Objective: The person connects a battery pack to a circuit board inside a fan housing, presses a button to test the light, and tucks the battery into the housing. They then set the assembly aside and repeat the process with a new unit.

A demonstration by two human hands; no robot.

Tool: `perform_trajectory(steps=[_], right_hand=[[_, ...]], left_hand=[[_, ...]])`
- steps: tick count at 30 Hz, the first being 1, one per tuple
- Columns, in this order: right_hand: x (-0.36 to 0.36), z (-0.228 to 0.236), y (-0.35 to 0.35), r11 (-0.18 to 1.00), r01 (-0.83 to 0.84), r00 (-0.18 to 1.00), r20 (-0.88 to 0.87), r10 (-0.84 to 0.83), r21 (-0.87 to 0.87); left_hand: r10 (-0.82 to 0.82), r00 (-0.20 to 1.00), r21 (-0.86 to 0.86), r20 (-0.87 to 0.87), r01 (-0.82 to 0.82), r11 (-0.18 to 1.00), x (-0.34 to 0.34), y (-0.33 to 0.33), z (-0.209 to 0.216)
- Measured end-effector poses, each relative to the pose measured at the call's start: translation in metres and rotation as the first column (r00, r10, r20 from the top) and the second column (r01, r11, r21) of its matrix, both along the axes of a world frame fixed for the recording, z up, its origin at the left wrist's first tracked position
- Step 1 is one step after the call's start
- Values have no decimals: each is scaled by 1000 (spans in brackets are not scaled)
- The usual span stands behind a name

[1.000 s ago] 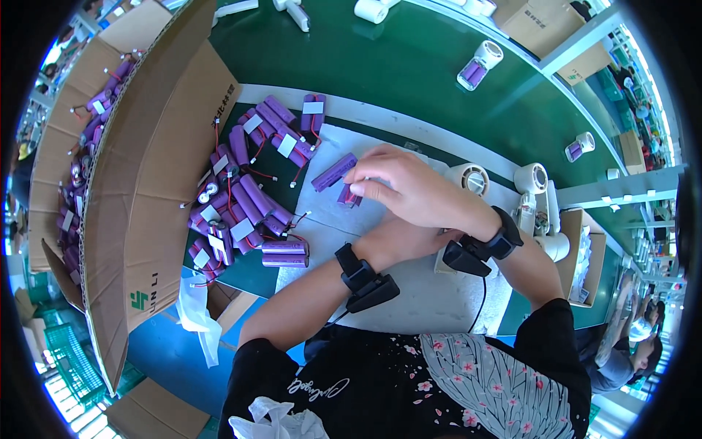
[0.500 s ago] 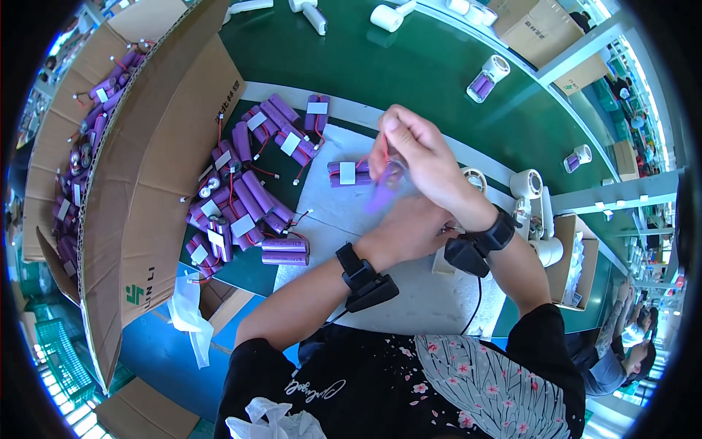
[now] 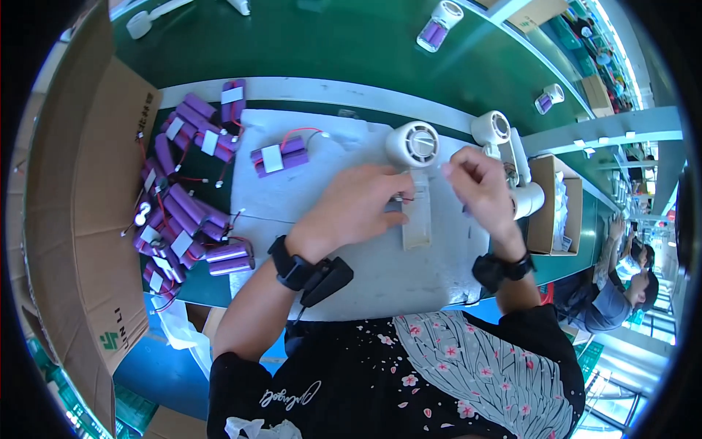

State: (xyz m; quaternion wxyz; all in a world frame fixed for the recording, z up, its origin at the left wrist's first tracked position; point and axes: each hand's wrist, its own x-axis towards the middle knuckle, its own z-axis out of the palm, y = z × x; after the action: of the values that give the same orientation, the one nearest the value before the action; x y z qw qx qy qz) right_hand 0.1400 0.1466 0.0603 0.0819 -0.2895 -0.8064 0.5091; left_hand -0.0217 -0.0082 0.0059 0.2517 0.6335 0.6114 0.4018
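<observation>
On the pale mat (image 3: 300,271) a white handheld fan (image 3: 412,145) lies with its round head away from me and its long handle compartment (image 3: 417,233) uncovered. My left hand (image 3: 355,205) reaches over the handle from the left. Its thumb and forefinger close around a thin wire (image 3: 406,199) with some red on it. To the right of the fan my right hand (image 3: 482,192) is raised with curled fingers; a small pale bit shows at its fingertips, too small to name. A purple battery pack (image 3: 280,156) with a white label, red lead and white plug lies left of the fan.
Many purple battery packs (image 3: 183,208) are heaped at the left beside a tall cardboard box (image 3: 110,219). More white fans (image 3: 490,128) and a small carton (image 3: 553,219) stand at the right. Beyond a pale rail, further fans (image 3: 439,28) lie on the green surface (image 3: 307,51).
My hands, crossed close together before, are now apart on either side of the fan. My right hand has left the red lead, and the blurred purple thing beside it no longer shows. The view has shifted.
</observation>
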Motion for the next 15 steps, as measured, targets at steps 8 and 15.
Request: perform_trajectory(steps=[8, 15], right_hand=[[20, -36, -26, 979, 95, 987, -142, -70, 182], [10, -31, -28, 930, -134, 985, -54, 162, 342]], left_hand=[[27, 994, -73, 108, -19, 997, 1, 1, 4], [13, 979, -99, 205, 7, 995, -5, 0, 4]])
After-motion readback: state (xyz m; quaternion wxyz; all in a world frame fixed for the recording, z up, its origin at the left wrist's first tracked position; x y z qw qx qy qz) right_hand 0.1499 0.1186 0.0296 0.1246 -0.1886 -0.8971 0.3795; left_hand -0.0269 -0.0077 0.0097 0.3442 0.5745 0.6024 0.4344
